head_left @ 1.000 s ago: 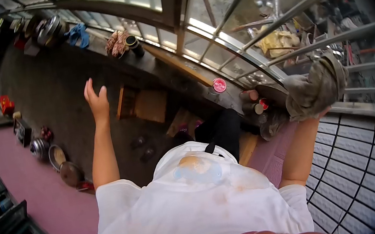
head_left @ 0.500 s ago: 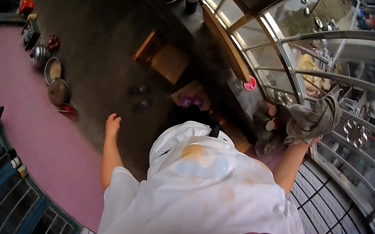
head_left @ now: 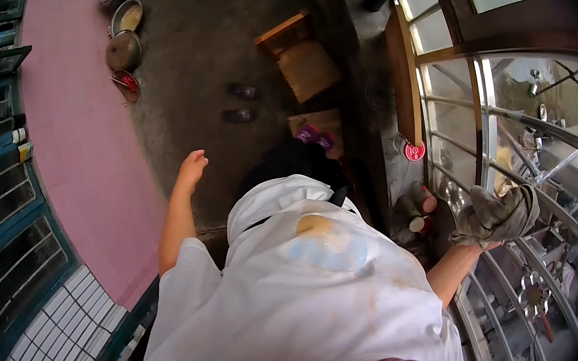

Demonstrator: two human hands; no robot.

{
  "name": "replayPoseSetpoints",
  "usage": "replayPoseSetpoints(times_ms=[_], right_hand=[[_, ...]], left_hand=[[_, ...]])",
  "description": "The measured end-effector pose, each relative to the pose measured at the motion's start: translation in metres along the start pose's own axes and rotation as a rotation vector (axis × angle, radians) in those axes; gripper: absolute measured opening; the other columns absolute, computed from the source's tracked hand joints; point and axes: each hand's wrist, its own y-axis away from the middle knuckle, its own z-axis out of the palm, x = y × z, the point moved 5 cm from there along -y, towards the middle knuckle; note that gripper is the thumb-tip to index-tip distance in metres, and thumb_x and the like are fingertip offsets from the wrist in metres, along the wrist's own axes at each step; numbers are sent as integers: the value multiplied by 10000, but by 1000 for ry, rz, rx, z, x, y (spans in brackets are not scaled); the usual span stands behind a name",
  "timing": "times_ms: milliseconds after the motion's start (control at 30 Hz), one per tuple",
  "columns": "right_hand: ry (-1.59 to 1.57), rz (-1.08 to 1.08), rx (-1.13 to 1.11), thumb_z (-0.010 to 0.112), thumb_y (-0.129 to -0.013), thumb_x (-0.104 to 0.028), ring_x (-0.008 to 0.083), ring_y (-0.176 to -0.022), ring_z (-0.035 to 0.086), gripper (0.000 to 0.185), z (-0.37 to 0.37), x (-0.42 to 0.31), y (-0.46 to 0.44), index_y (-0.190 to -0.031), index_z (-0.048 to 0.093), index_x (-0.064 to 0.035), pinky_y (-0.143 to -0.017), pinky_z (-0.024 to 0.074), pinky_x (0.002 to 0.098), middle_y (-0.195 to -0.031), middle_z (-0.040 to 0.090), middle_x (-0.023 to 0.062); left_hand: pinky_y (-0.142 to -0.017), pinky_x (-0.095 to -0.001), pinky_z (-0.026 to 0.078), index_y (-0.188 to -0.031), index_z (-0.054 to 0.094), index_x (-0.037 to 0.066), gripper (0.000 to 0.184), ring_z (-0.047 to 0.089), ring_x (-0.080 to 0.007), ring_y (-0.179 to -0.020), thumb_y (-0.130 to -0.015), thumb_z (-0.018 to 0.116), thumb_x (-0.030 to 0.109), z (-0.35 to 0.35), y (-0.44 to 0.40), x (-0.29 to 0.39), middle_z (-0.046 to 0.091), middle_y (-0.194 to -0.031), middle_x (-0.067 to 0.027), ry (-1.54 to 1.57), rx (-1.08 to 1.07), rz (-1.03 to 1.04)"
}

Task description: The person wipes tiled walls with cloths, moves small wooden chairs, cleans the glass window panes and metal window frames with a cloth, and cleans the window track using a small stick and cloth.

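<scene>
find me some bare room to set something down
The dark floor looks bare between the metalware along the pink wall and the slippers; a narrower strip separates slippers and wooden chair. The window ledge is crowded near the right hand and its cloth: cylindrical containers, a red lid.

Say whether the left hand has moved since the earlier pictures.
Yes. Judged against the wooden chair, the left hand has moved away: first it appeared close beside it, now it shows well apart, to the lower left.

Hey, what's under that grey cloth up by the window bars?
Beneath the grey cloth, part of the right hand shows at the lower edge. The cloth covers the rest, so how the fingers grip it cannot be seen.
</scene>
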Motion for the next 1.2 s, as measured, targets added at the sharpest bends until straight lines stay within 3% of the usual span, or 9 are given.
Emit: replayPoseSetpoints(times_ms=[167,233,600,767,800,1000,1067,1133,1200], right_hand=[[-23,6,11,602,-823,-207,270,-839,535,269,1,5,10,-1024,564,-33,-761,447,379,-964,555,115],[-17,3,27,600,-825,-201,266,-827,535,258,-3,7,15,-1018,566,-33,-749,450,375,-957,555,114],[84,-22,121,590,-839,-166,249,-760,539,200,-17,10,56,-982,573,-28,-684,468,352,-913,553,108],[207,-128,167,586,-845,-150,240,-730,541,174,-20,-12,67,-966,577,-25,-654,476,342,-894,552,105],[243,-173,175,585,-846,-147,239,-724,541,169,-18,-21,67,-962,577,-25,-649,478,340,-890,552,104],[518,-666,286,577,-855,-139,214,-609,526,110,49,-173,112,-866,622,-39,-544,478,319,-808,547,103],[893,-326,782,514,-882,-151,205,-611,548,178,102,-208,183,-808,581,-3,-556,495,309,-754,564,94],[636,-221,508,498,-870,-129,221,-700,574,156,130,-264,211,-868,592,-4,-659,501,312,-837,588,104],[519,-133,371,482,-858,-106,237,-789,601,172,142,-321,216,-928,602,-6,-762,508,316,-921,611,113]], left_hand=[[-894,-322,405,-1254,473,34,450,497,-213,-1125,-832,566,158,-36,-3,-63,541,-1206,-134,19,83,-75],[-827,-297,411,-1253,472,63,442,522,-143,-955,-841,546,205,-50,-5,-73,569,-1097,-52,-59,114,-67],[-739,-299,367,-1286,456,138,499,481,-116,-900,-816,540,285,-95,-45,4,539,-1069,4,-175,48,-18],[-785,-291,391,-1254,471,64,458,504,-131,-899,-818,533,189,-134,-102,14,563,-1047,-21,-331,47,-8],[-856,-291,409,-1235,474,-3,425,527,-154,-938,-826,526,104,-139,-110,21,579,-1087,-59,-364,50,-45],[-860,-289,420,-1191,518,1,403,536,-172,-984,-809,559,121,-171,-299,10,580,-1108,-92,-486,-135,213],[-904,-295,417,-1191,514,0,407,543,-214,-1056,-810,566,134,-154,-394,-3,586,-1133,-122,-408,-128,427],[-922,-334,427,-1191,513,5,407,554,-258,-1073,-813,563,149,-128,-429,-9,581,-1149,-156,-595,-81,543],[-929,-332,425,-1194,520,20,416,545,-252,-1093,-796,581,124,-120,-441,-21,571,-1169,-151,-581,-287,650]])
